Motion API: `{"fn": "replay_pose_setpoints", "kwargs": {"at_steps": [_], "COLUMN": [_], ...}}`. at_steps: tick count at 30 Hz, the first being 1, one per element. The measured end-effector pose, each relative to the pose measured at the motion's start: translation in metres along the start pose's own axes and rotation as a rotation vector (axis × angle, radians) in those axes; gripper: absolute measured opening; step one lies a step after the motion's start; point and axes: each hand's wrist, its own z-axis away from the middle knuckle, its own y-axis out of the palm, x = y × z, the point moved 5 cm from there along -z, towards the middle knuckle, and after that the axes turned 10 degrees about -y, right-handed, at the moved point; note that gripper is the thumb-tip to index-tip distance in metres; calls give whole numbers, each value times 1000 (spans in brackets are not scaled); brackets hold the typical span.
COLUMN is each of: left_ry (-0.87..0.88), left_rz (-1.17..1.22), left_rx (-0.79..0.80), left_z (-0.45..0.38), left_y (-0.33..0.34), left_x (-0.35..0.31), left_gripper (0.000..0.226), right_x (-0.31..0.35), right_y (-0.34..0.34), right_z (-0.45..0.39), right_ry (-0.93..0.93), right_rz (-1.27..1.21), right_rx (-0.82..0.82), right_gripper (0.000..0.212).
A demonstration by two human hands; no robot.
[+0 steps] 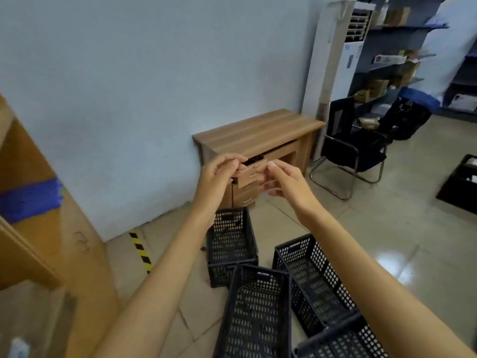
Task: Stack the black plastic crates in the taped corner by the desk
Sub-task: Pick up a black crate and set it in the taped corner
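On the floor, nearest: part of a black crate [343, 339] cut off by the lower right edge, touching a second crate [254, 311] that lies lengthways in front of the person.
Next row: a third crate [309, 277] angled to the right, and a fourth crate [231, 244] farther back by the left forearm; all four sit loose on the tiles, none stacked.
Left hand [219, 179]: raised in the air above the crates, fingers curled with thumb and fingertips drawn together; whether anything small is pinched, I cannot tell.
Right hand [284, 182]: raised facing the left, thumb and forefinger nearly meeting, other fingers loosely bent; it holds no crate.
Striped tape [140, 250]: yellow and black, running from the wall across the floor left of the crates; only this one strip shows.
Desk [258, 133]: wooden, against the wall beyond the hands, drawers facing the crates.
Chair [353, 151]: black, just right of the desk.
Risk, footing: crates crowd the floor, so a step toward the corner could catch a rim and trip the person.
Risk, stacking: crates set down skewed may not seat and the pile could lean or topple.
Risk, placement: with little tape visible, a stack could land outside the marked corner or knock the desk drawers.
Writing: none legible; the cardboard box [64, 228] at left bears a faint scrawl I cannot read, and the shelf goods are too blurred.
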Motion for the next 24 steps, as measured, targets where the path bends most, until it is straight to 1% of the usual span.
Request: {"fn": "replay_pose_setpoints", "kwargs": {"at_steps": [3, 6, 10, 13, 17, 24], "left_ry": [-35, -72, -151, -185, -205, -252], "left_rz": [-14, -59, -97, -103, -101, -97], "left_rx": [-16, 0, 6, 20, -6, -69], "left_z": [-5, -18, -38, -47, -62, -89], "left_y": [-42, -83, -125, -142, -161, -164], "left_x": [16, 45, 83, 109, 136, 163], "left_gripper": [23, 23, 24, 23, 22, 23], "right_x": [-15, -37, -68, -92, -122, -163], "right_y": [42, 89, 130, 149, 172, 185], "right_z": [-12, -26, -43, -52, -71, -100], "right_ry": [37, 66, 149, 220, 294, 335], "right_rz": [-17, -25, -12, -3, 30, 1], "right_rx": [-22, -5, -13, -29, 15, 100], "right_gripper": [29, 29, 30, 31, 31, 30]}}
